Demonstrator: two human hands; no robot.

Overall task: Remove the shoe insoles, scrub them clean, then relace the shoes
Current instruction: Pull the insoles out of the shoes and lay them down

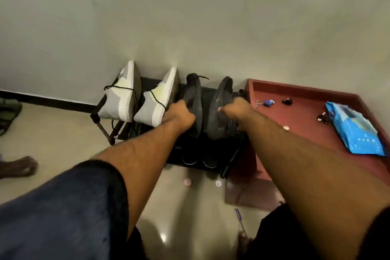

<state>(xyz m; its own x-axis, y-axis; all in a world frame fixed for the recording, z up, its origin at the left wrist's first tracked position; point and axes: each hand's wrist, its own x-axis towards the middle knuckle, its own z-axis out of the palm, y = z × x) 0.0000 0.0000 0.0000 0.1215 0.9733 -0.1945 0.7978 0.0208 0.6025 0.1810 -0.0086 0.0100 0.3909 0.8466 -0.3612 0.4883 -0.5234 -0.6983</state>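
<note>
Two dark grey shoes stand toe-up on the top shelf of a black shoe rack (pixel 223 167) against the wall. My left hand (pixel 180 113) is closed on the left dark shoe (pixel 193 95), whose black lace sticks out at the top. My right hand (pixel 234 110) grips the right dark shoe (pixel 220 103) at its opening. Left of them a pair of grey and white sneakers (pixel 124 93) with loose black laces leans on the same shelf. No insole is visible.
A reddish-brown low table (pixel 295 112) stands right of the rack, holding a blue packet (pixel 354 129), a blue key fob (pixel 268 103) and small dark items. More dark shoes sit on the lower shelf (pixel 190 159). Another person's foot (pixel 19 165) is at far left on the glossy floor.
</note>
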